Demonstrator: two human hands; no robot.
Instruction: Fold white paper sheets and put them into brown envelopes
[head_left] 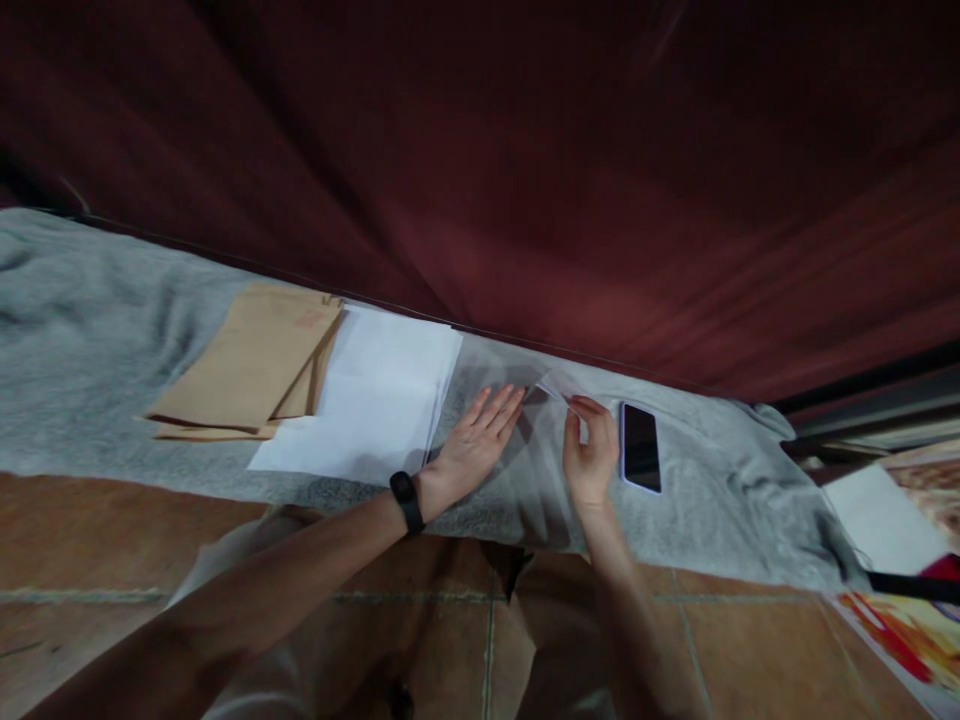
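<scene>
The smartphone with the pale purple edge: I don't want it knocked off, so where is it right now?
In the head view, the smartphone lies on the gray cloth, right of centre, just right of the person's right hand.

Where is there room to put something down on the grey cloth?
The grey cloth looks bare left of the brown paper pile and right of the phone. Between them it's crowded: white papers, left hand, right hand with a thin sheet.
</scene>
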